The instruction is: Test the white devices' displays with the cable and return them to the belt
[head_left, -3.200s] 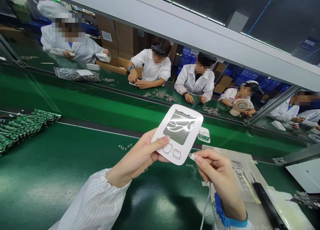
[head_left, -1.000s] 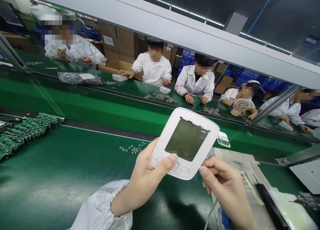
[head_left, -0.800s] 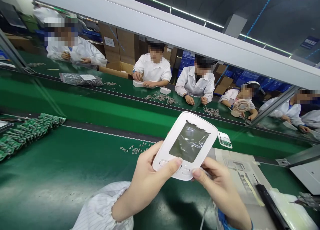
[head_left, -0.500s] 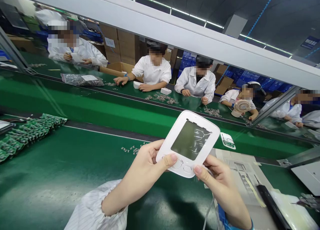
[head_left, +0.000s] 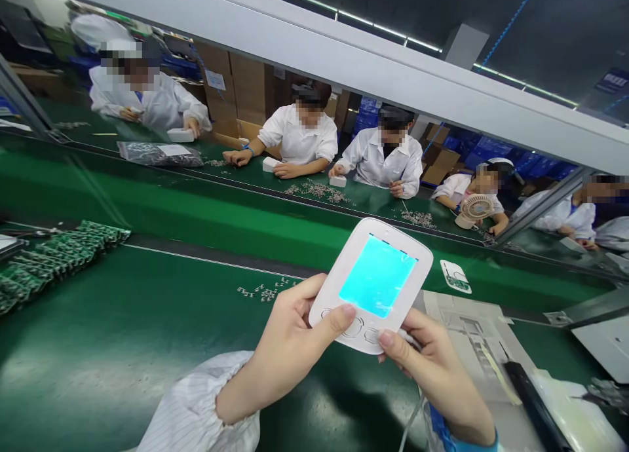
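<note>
A white handheld device [head_left: 417, 249] with rounded corners is held up over the green bench, tilted to the right. Its screen [head_left: 377, 276] glows bright cyan under a clear film, and round button outlines lie below it. My left hand [head_left: 299, 334] grips the lower left side, thumb on the front near the buttons. At the lower right corner, my right hand [head_left: 417, 354] pinches the device, thumb by the right button. A pale cable [head_left: 411, 419] runs down beside my right wrist; a white plug end shows by my right fingers. The fingers behind the device are hidden.
Green circuit boards [head_left: 59, 262] lie in a row at left. Small metal parts [head_left: 265, 291] are scattered behind my left hand. An opened white casing [head_left: 457, 276] rests on the moving belt's side. A black tool [head_left: 533, 399] lies at right. Co-workers in white coats sit opposite.
The screen has gone from dark grey-green to lit cyan. My hands and the device have barely moved. The white casing has shifted slightly right. Across the bench, co-workers' hands have moved.
</note>
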Demonstrator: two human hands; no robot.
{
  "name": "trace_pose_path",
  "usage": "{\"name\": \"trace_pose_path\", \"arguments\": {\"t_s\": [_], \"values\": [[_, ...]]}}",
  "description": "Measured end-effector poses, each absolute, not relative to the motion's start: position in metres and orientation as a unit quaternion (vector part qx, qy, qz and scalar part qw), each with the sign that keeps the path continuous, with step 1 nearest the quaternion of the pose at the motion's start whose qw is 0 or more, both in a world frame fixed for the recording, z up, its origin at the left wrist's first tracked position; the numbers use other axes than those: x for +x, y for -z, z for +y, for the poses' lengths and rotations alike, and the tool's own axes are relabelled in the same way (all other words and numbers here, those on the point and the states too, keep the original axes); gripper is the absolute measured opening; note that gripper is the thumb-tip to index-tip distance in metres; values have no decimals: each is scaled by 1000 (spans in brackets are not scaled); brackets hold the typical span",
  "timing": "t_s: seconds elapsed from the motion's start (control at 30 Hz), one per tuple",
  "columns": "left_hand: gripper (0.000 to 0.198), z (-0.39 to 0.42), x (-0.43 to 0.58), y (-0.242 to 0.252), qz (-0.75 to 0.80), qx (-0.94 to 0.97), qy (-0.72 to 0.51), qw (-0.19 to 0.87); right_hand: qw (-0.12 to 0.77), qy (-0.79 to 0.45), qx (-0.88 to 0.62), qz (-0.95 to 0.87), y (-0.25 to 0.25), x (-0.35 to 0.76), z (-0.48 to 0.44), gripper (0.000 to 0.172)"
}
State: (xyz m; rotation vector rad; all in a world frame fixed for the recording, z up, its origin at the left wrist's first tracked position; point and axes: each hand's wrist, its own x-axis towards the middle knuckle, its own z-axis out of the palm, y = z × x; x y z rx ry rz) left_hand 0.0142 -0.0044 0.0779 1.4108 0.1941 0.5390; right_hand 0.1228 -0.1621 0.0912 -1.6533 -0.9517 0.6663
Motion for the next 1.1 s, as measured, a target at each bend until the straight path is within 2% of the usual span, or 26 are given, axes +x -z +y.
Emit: {"name": "trace_pose_path", "arguments": {"t_s": [0.2,0.37,0.57,1.1], "values": [[14,-3,12,-81,48,634,-230,737,545,-242,-703,-387,-87,118,-164,26],[25,-1,7,-83,21,632,-191,751,496,-226,-730,-412,-83,119,-173,28],[23,-3,5,-82,33,656,-182,732,471,-188,-760,-407,-85,119,-180,30],[29,-3,6,-77,24,675,-190,712,465,-222,-752,-411,-81,120,-182,31]]}}
